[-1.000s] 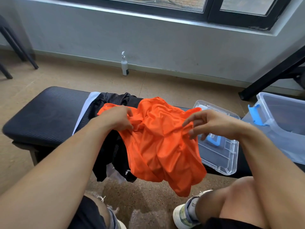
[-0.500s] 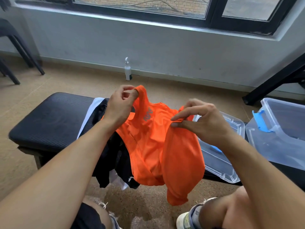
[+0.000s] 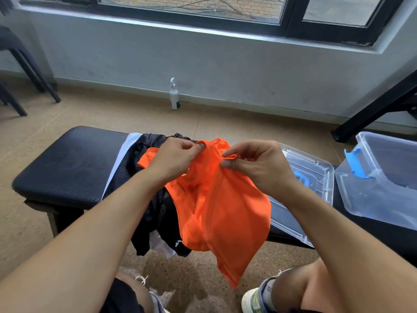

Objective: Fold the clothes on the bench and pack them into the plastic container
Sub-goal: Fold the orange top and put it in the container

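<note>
An orange mesh garment (image 3: 225,213) hangs crumpled above the black padded bench (image 3: 67,168), its lower end dangling past the bench's front edge. My left hand (image 3: 173,161) pinches its top edge on the left. My right hand (image 3: 255,166) pinches the same edge a little to the right, close to the left hand. Under the orange cloth lies a black mesh garment with white trim (image 3: 144,177), draped over the bench front. The clear plastic container (image 3: 383,177) with a blue latch stands open at the right end of the bench.
The container's clear lid (image 3: 316,177) lies flat on the bench between the clothes and the container. A white pump bottle (image 3: 174,96) stands on the floor by the wall. Black chair legs (image 3: 33,75) are at far left, a black table leg (image 3: 372,109) at right. My knees and shoes are below.
My hands have come closer together along the orange garment's top edge and lowered slightly. The garment hangs longer and more gathered than before.
</note>
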`<state>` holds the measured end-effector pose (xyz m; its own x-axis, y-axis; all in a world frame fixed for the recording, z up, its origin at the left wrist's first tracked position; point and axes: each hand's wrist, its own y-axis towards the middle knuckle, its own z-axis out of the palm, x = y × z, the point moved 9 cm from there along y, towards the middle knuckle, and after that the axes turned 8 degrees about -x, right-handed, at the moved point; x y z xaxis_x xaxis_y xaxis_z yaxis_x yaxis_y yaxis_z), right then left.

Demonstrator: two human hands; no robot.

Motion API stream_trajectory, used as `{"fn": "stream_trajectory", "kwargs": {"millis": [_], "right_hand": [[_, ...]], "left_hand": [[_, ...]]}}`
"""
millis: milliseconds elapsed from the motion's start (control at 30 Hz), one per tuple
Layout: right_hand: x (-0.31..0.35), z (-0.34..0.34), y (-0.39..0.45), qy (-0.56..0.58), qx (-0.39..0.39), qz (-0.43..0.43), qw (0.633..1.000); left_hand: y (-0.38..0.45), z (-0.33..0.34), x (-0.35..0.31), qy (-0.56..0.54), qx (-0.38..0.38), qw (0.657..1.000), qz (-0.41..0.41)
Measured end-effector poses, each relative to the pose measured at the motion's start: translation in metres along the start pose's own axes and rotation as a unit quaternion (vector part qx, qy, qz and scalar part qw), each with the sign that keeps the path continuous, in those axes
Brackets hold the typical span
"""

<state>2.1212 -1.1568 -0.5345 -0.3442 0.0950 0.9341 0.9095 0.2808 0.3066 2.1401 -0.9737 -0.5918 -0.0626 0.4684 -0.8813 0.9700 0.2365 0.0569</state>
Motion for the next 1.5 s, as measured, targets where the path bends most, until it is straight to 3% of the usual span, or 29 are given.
{"fn": "stream_trajectory", "kwargs": {"millis": [133,267,533,700,867,1067,1233,1433,1500], "right_hand": [[-0.001,0.008,-0.004,0.030,0.052,0.027,0.998],[-0.001,0.006,-0.005,0.059,0.047,0.047,0.996],[-0.027,-0.002,0.000,0.108,-0.016,0.142,0.984],[-0.030,-0.002,0.001,0.112,-0.065,0.136,0.982],[-0.024,-0.005,0.003,0.080,-0.076,0.099,0.989],[-0.015,-0.004,0.004,-0.021,-0.043,0.032,0.998],[-0.015,-0.005,0.005,-0.085,-0.038,-0.005,0.996],[-0.016,0.001,0.004,-0.221,0.020,-0.055,0.974],[-0.012,-0.002,0.004,-0.226,-0.004,-0.074,0.971]], "left_hand": [[-0.003,-0.009,-0.016,0.097,-0.047,0.990,0.089],[-0.008,-0.002,-0.026,-0.018,0.004,0.992,0.123],[-0.023,-0.001,-0.050,-0.154,-0.012,0.979,0.134],[-0.028,0.005,-0.051,-0.218,0.044,0.971,0.090],[-0.029,0.012,-0.047,-0.347,0.119,0.930,-0.010],[-0.035,0.022,-0.039,-0.266,0.143,0.953,-0.015],[-0.040,0.019,-0.049,-0.237,0.118,0.964,0.015],[-0.044,0.022,-0.033,-0.225,0.109,0.964,-0.087],[-0.042,0.020,-0.031,-0.251,0.097,0.957,-0.108]]}}
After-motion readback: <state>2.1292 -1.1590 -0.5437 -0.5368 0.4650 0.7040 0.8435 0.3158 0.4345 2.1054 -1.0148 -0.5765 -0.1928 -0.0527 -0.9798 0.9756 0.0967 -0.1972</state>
